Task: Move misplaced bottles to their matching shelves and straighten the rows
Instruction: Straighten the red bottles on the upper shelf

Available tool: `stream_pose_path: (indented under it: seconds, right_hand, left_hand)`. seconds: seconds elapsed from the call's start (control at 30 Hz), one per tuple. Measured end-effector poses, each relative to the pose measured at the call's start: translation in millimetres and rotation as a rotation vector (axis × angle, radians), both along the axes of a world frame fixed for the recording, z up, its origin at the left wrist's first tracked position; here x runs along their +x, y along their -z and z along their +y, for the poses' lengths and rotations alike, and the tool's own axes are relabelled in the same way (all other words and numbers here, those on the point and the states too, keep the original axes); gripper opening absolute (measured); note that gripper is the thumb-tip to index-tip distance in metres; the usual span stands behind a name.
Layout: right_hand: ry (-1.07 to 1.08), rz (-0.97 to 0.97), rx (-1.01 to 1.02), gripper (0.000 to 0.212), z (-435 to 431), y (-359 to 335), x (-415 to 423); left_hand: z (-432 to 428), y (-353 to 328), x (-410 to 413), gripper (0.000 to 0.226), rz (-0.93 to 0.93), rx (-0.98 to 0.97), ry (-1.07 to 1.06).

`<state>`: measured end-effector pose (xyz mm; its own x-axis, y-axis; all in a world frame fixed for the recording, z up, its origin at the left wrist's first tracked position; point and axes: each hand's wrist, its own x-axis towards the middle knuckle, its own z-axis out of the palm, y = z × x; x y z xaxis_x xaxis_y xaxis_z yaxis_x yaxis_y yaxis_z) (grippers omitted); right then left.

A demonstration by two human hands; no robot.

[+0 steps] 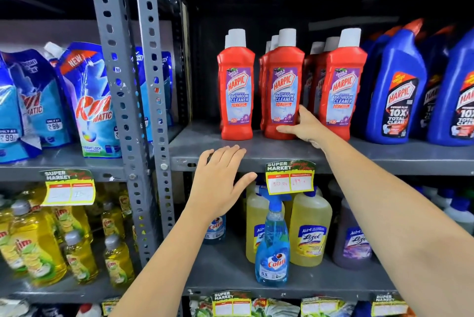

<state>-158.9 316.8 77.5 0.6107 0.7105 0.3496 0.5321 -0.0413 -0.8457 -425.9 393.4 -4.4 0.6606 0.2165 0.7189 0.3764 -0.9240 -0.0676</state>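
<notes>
Red Harpic bathroom cleaner bottles stand in rows on the grey upper shelf (pixel 256 155). My right hand (pixel 304 125) grips the lower right side of the middle front red bottle (pixel 282 86), thumb across its base. A left red bottle (pixel 237 86) and a right red bottle (pixel 342 86) flank it. My left hand (pixel 220 180) is open, fingers spread, resting over the shelf's front edge and holding nothing. Blue Harpic bottles (pixel 395 91) stand to the right. On the lower shelf a blue Colin spray bottle (pixel 273 242) stands in front of yellow Lizol bottles (pixel 310 229).
A grey perforated upright (pixel 143 111) divides the racks. Rin Matic pouches (pixel 87 101) fill the left upper shelf, yellow Vim bottles (pixel 36 245) the one below. A purple Lizol bottle (pixel 352 239) and a second Colin bottle (pixel 216 227) stand on the lower shelf. Price tags (pixel 289 178) hang from shelf edges.
</notes>
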Motion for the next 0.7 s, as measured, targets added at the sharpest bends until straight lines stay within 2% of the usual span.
stream_pose_path:
  seconds: [0.27, 0.7]
  right_hand:
    - [-0.122, 0.091, -0.017, 0.081, -4, 0, 8]
    - [-0.133, 0.107, 0.023, 0.079, -1, 5, 9]
  left_hand:
    - [0, 0, -2, 0.069, 0.013, -0.011, 0.017]
    - [0, 2, -2, 0.069, 0.008, 0.004, 0.026]
